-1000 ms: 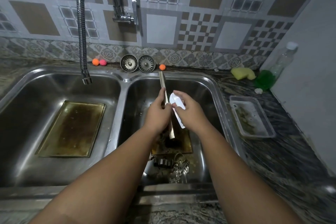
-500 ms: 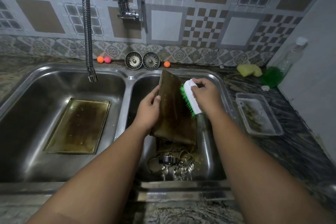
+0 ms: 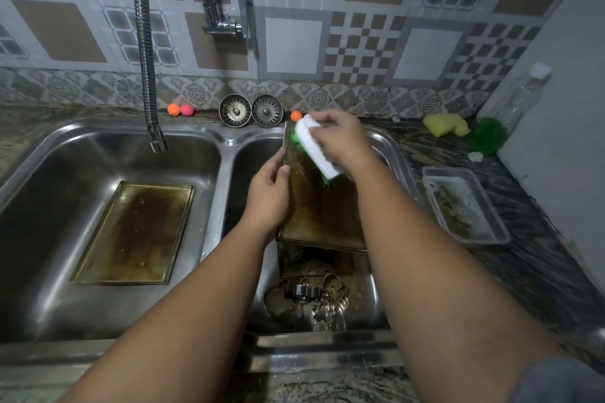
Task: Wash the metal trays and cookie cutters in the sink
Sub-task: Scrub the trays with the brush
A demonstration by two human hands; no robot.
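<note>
In the left basin of the steel sink [image 3: 212, 206], one stained metal tray [image 3: 131, 232] is lying flat on the bottom. A flexible faucet hose [image 3: 144, 42] is hanging above that basin, its spout pointing down. On the ledge behind, an orange ball [image 3: 173, 109] and a pink ball [image 3: 187, 110] are sitting side by side, touching, and two round metal strainers [image 3: 234, 110] are leaning next to each other against the wall.

Over the right basin, the left hand [image 3: 270, 193] is gripping the left edge of a second tray [image 3: 320, 213], with its fingers curled around the rim and the thumb lying on the face. This second tray is standing tilted, with its far end near the back rim of the sink and its near end lower in the basin. The right hand [image 3: 340, 141] is clasping a white scrubbing brush [image 3: 319, 154] from above and is pressing its green bristles against the upper part of the tray's brown, dirty face. Below the tray, several metal cookie cutters [image 3: 320, 301] are lying in a loose heap on the floor of the right basin.

To the right, on the dark veined desk [image 3: 540, 255], a yellow sponge [image 3: 447, 124] is lying near the wall. A clear bottle [image 3: 523, 95] with green liquid at its base is leaning in the corner. Nearer the camera, a soiled clear plastic container [image 3: 465, 203] is sitting just beside the sink.
</note>
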